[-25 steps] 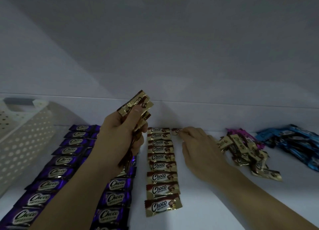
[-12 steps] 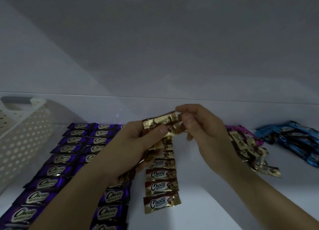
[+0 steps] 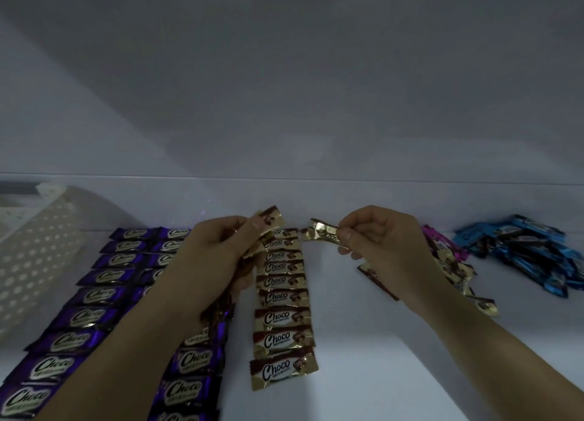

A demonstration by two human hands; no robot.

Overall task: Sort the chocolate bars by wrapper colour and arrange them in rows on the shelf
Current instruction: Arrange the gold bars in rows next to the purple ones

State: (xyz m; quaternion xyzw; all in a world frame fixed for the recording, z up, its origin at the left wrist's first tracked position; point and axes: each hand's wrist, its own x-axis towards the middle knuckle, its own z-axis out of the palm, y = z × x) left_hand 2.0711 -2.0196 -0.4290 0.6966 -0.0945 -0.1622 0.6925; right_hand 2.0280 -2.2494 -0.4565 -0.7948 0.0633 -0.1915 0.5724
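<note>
Up over the white shelf point(image 3: 363, 373), the right hand point(image 3: 379, 240) pinches one gold bar point(image 3: 322, 234) by its end, between thumb and first finger. Its other fingers are curled in. The bar has a shiny gold wrapper with a dark brown part. It sticks out to the left, off the shelf, near the far end of the gold row point(image 3: 281, 297). The left hand point(image 3: 218, 250) grips a bunch of gold bars point(image 3: 268, 223). Its fingers are wrapped round them and the thumb presses on the top one. The gold row runs from near to far in one line. Each bar lies flat and says "Choco" on a white patch. Left of it lie lines of purple bars point(image 3: 94, 294), partly hidden by the left arm. On the right sits a messy heap of gold and pink bars point(image 3: 448, 262), then a heap of blue bars point(image 3: 531, 253). A white basket point(image 3: 34, 262) with holes stands at the far left.
</note>
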